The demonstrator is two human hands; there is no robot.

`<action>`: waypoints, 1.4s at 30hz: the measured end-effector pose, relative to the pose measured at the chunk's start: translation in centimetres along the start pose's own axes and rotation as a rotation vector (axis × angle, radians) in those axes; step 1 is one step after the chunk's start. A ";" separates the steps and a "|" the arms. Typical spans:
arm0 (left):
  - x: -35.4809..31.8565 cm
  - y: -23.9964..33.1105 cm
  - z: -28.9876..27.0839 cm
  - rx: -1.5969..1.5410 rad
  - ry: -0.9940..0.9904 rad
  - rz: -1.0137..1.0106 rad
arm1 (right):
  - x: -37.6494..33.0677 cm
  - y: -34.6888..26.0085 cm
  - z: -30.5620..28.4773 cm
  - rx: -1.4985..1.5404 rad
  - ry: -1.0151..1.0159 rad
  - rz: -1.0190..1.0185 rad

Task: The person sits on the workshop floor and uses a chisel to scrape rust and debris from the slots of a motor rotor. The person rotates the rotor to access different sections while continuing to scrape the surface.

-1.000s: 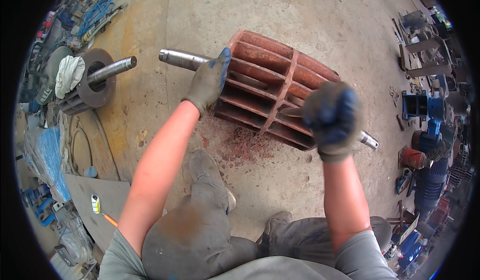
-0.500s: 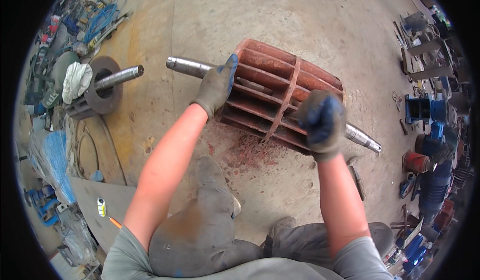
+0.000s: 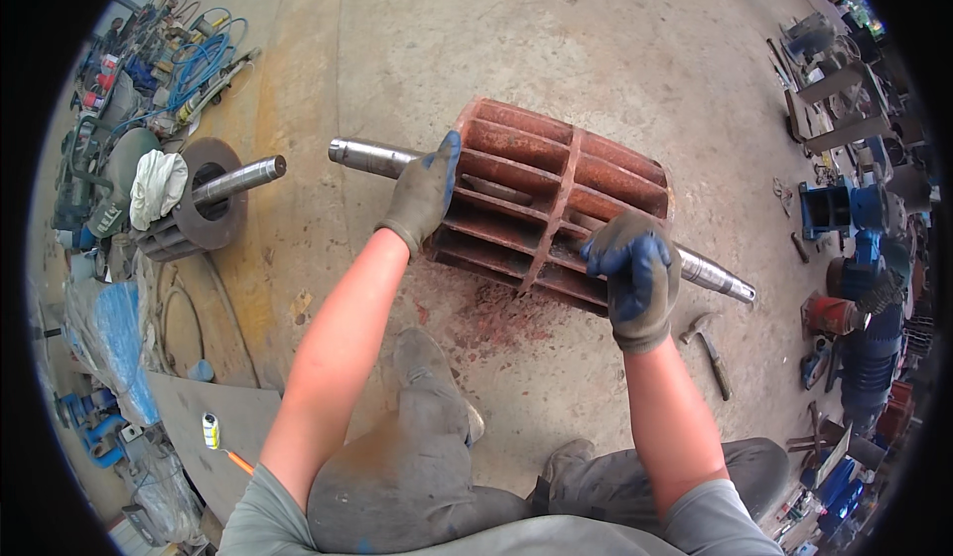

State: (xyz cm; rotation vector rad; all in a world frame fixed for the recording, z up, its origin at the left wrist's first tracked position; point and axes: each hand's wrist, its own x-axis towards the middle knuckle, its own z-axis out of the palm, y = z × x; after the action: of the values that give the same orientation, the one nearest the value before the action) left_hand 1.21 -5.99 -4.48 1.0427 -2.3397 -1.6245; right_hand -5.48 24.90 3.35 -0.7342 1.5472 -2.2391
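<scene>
A rusty red-brown slatted drum lies tilted on the concrete, a bright steel shaft sticking out at both ends. My left hand, in a grey-and-blue work glove, grips the drum's left end rim beside the shaft. At the drum's lower right, my right hand, gloved alike, is curled into a fist against or just over the slats. Whatever its fingers hold, if anything, is hidden. Reddish flakes are scattered on the floor below the drum.
A hammer lies right of my right forearm. To the left stands a dark roller with a steel shaft and a white cloth. A paint roller rests on a grey sheet. Blue machine parts line the right side.
My right hand has gone from a motion-blurred position to a sharply seen fist slightly lower. My left hand keeps its hold on the rim. The hammer shows more fully as the view shifts.
</scene>
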 end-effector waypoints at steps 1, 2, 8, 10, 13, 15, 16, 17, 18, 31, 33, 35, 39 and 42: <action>0.1 -0.2 0.1 -0.033 -0.004 -0.013 | -0.6 -0.1 -0.1 -0.016 0.008 0.007; 0.2 -0.2 0.1 -0.023 0.000 0.002 | -1.0 -0.4 -0.2 -0.017 0.021 0.010; -0.7 0.7 -0.3 0.047 0.017 0.011 | -2.0 -2.7 0.7 0.205 0.221 -0.190; -1.1 1.1 -0.5 0.033 0.023 0.034 | -1.7 -2.8 1.5 0.135 0.152 -0.275; -0.9 1.5 -0.5 0.046 0.006 -0.047 | -1.3 -2.1 2.8 0.034 0.163 -0.193; -0.7 1.5 -0.5 0.058 0.020 0.037 | -1.3 -1.5 3.1 0.075 0.222 -0.271; -0.7 1.4 -0.5 0.060 0.034 0.058 | -1.4 -1.3 3.1 0.108 0.197 -0.318; -0.8 1.2 -0.6 0.063 0.031 0.038 | -1.6 -1.1 3.0 0.195 0.222 -0.394; -0.9 1.0 -0.7 0.066 0.018 0.017 | -1.6 -0.9 2.8 0.224 0.241 -0.413; 0.5 -1.0 -0.2 -0.261 -0.047 -0.046 | -0.2 -2.0 1.9 0.107 0.138 -0.259; 0.8 -1.3 -0.3 -0.189 -0.032 -0.012 | -0.2 -1.1 2.0 0.033 0.131 -0.174; 0.6 -1.4 -0.5 -0.180 -0.030 -0.011 | -0.3 -0.6 1.9 0.290 0.221 -0.281; 0.6 -1.2 -0.6 -0.236 -0.072 -0.063 | -0.7 -0.5 1.8 0.183 0.175 -0.403; 1.0 -0.8 -0.4 -0.313 -0.061 -0.035 | -0.6 -0.4 2.0 0.137 0.235 -0.319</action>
State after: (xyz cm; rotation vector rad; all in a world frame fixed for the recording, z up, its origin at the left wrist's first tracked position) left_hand 1.00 -7.00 -5.30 0.9830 -2.0193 -1.9781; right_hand -3.80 23.84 4.19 -0.7438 1.4397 -2.7208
